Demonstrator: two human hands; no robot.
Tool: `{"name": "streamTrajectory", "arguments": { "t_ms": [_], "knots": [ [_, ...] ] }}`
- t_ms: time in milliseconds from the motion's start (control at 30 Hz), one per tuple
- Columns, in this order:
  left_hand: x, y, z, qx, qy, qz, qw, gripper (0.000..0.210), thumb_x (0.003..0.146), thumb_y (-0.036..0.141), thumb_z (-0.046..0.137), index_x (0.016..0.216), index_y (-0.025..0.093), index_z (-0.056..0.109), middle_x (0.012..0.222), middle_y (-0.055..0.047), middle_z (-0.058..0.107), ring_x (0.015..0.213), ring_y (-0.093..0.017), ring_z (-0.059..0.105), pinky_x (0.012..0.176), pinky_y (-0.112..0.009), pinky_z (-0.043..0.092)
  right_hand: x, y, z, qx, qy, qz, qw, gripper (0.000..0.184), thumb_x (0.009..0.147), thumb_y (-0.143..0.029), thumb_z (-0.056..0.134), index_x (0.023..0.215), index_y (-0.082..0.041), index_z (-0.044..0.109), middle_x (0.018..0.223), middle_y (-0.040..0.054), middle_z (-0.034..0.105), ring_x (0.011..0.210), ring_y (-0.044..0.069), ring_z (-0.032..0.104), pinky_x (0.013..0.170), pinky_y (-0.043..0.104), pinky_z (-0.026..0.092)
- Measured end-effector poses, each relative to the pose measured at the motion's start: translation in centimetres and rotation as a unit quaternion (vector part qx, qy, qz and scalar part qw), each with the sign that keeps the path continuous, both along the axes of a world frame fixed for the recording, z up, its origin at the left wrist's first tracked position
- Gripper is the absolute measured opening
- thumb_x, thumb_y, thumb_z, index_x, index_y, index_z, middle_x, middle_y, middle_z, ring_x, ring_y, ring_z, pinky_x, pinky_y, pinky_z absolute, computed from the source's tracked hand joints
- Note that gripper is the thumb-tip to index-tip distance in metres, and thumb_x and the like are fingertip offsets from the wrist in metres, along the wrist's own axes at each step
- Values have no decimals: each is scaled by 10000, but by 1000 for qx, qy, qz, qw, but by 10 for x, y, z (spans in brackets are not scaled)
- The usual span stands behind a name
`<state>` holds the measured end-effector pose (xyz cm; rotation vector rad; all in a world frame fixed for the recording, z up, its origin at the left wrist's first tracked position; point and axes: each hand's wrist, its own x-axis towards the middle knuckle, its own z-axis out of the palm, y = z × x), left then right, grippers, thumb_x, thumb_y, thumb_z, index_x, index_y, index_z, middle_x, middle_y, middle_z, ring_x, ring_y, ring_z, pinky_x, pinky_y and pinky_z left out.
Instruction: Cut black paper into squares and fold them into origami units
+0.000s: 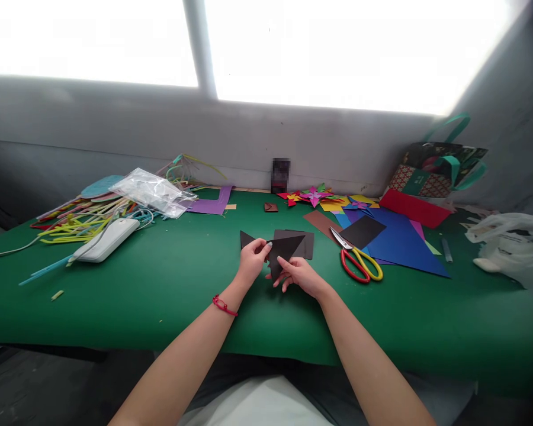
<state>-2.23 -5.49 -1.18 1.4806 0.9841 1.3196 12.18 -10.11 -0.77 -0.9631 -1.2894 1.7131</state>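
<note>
Left hand (253, 260) and right hand (304, 276) pinch the pointed, folded black paper (286, 247); I'd guess light, easily creased, best held by its edges.

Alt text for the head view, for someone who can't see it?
A person's left hand and right hand hold folded dark paper over a green table. Dark sheets lie just beyond; scissors and a blue sheet lie to the right, a white device and colourful strips to the left.
</note>
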Motion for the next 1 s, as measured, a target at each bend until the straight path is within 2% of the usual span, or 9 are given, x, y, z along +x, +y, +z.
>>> {"name": "streamTrajectory", "arguments": {
  "t_ms": [100,333,533,767,867,1000],
  "knots": [
    [-1,1,0,-8,-22,-3,1000,237,726,361,548,616,159,493,504,41,441,475,-81,430,462,-194,363,-1,-2,1,-9,8,25,1000,401,793,-475,471,831,-95,595,811,161,673,605,179,644,417,214,478],
    [0,-1,1,1,-17,13,1000,242,734,366,540,611,162,495,497,42,438,476,-82,429,465,-194,361,-3,0,-3,19,-8,12,1000,355,778,-450,506,728,-102,556,707,142,673,581,190,647,399,212,474],
    [-2,-2,4,7,-20,23,1000,246,744,363,529,610,164,479,509,41,433,489,-83,431,479,-194,364,-3,-4,-1,34,-21,45,998,342,739,-403,577,930,-120,550,798,131,671,673,207,652,483,263,510],
    [-3,-3,5,18,-12,25,999,242,759,357,516,616,167,475,519,40,435,502,-86,434,491,-196,367,-3,-2,-4,52,-40,46,997,349,745,-425,562,925,-126,551,772,118,675,640,196,650,508,279,507],
    [-3,-2,5,16,-8,24,1000,245,755,366,519,618,166,483,518,39,441,500,-86,436,492,-199,366,-3,-1,-3,47,-59,38,996,353,778,-465,495,859,-127,553,774,123,677,590,181,641,455,252,478],
    [-3,-1,3,14,6,19,1000,252,751,373,522,613,166,484,497,42,432,481,-88,432,473,-201,353,-2,0,-5,81,-105,-3,991,387,774,-494,477,682,-124,542,614,94,663,451,130,578,346,190,363]
  ]
}}
